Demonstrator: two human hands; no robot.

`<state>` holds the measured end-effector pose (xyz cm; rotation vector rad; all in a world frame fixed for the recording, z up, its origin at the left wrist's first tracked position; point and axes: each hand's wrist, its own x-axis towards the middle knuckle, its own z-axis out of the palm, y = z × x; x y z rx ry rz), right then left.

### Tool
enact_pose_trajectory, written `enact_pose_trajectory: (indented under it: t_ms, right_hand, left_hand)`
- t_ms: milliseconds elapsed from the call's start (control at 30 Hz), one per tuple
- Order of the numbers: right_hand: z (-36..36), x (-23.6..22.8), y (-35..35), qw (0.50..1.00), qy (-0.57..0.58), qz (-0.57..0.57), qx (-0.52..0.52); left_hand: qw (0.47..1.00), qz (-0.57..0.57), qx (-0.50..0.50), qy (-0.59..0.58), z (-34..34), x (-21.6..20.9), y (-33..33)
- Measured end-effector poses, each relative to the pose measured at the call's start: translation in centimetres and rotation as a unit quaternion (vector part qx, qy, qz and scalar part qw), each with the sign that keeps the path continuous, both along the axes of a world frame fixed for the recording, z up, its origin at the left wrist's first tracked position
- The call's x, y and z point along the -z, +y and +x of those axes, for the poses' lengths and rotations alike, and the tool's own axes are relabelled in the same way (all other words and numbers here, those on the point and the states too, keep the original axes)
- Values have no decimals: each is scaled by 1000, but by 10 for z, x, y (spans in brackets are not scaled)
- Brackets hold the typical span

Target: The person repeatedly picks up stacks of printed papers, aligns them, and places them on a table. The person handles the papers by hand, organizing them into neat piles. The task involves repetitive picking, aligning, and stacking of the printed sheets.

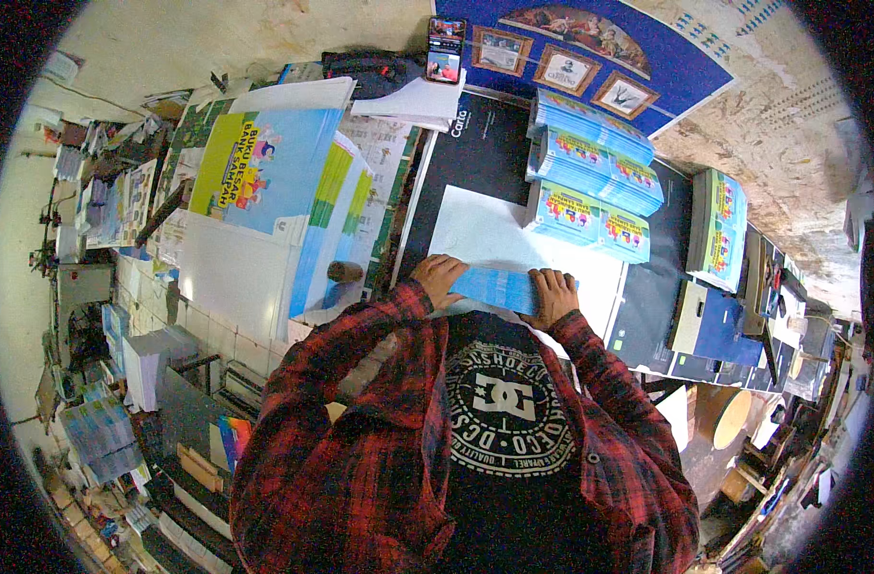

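A stack of blue-edged printed booklets [495, 286] lies between my hands at the near side of the work table. My left hand [441, 279] grips its left end, fingers bent over the edge. At the opposite end my right hand [555, 295] is closed round the stack in the same way. Beneath it is a white sheet [475, 230] on the dark table top. Just beyond, piles of blue, yellow and green booklets [590, 177] stand in rows. The underside of the held stack is hidden.
Tall stacks of large printed sheets [265, 172] rise on the left, with a brown cylindrical object [344, 272] beside them. Another booklet pile [719, 230] stands at the right. A phone [446, 50] leans at the back, near a blue poster [600, 57].
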<state>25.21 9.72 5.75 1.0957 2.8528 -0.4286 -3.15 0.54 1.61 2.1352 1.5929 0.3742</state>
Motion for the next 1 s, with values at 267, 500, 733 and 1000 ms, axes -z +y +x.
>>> enact_pose_trajectory:
  t_ms: [267,500,733,1000]
  right_hand:
    - [7,11,1,1000,9,8,2]
    - [3,6,4,1000,9,10,-11]
    - [3,5,1,1000,0,-8,2]
    - [23,6,6,1000,-15,-21,-10]
  left_hand:
    - [994,-2,11,106,-9,-51,-5]
    - [997,-62,4,49,-18,-16,-10]
    - [997,11,-19,69,-17,-30,-17]
    - [997,-30,-4,70,-26,-7,-14]
